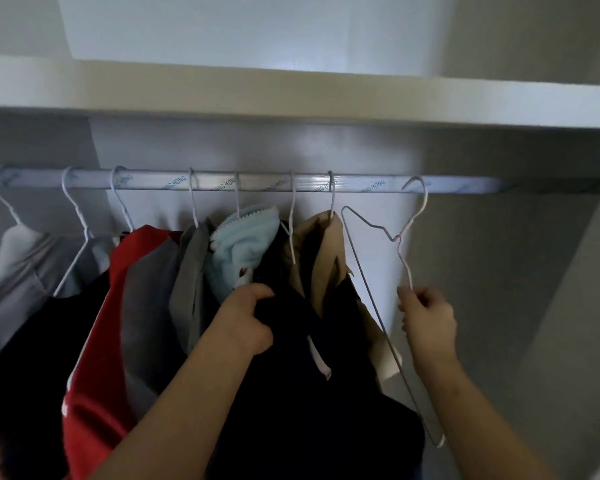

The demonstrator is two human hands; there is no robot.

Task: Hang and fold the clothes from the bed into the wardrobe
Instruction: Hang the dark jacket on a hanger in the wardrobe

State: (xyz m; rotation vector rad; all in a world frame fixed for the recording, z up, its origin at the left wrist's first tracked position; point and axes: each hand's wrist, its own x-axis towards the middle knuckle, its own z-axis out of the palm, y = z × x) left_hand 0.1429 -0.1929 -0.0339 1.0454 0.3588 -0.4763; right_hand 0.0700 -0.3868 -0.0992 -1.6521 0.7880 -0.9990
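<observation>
I look into the wardrobe at its hanging rail. My right hand grips an empty white wire hanger by its sloping arm; the hook sits at the rail, just right of the hung clothes. My left hand grips a black garment that hangs in front of me. Behind it hang a tan garment, a light blue fleece, a grey piece and a red and grey top, each on a wire hanger.
A shelf board runs above the rail. Further left hang a black garment and a pale grey one. The right stretch of the rail holds no hangers, and the wardrobe's side wall closes the right.
</observation>
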